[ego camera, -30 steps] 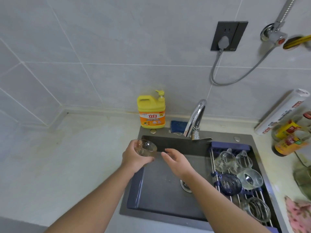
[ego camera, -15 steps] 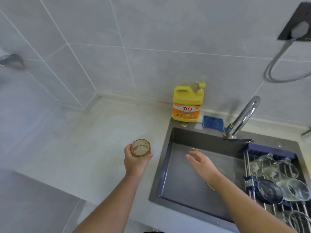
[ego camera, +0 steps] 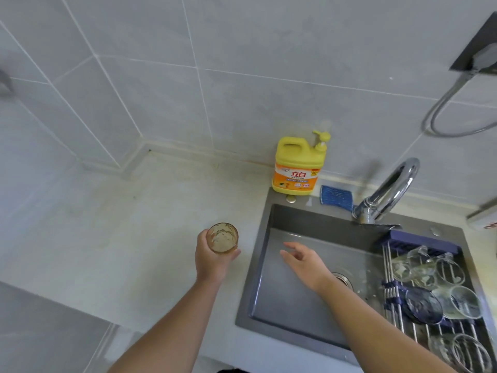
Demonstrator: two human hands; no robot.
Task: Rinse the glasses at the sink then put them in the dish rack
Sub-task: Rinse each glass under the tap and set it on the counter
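Your left grip is clamped round an amber tumbler, held upright over the pale worktop just left of the sink. Your right grip hangs apart, fingers loose, above the matte grey basin. This looks like the start of a rinse: carry the patterned, slick-looking glass under the curved chrome tap, then lay it among the clear glasses on the steel-rod dish rack.

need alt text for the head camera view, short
A person's left hand grips a small amber-tinted drinking glass above the pale countertop, left of a dark grey sink, while the open right hand hovers over the basin. A metal dish rack with clear glasses spans the sink's right side; a yellow detergent bottle stands behind.
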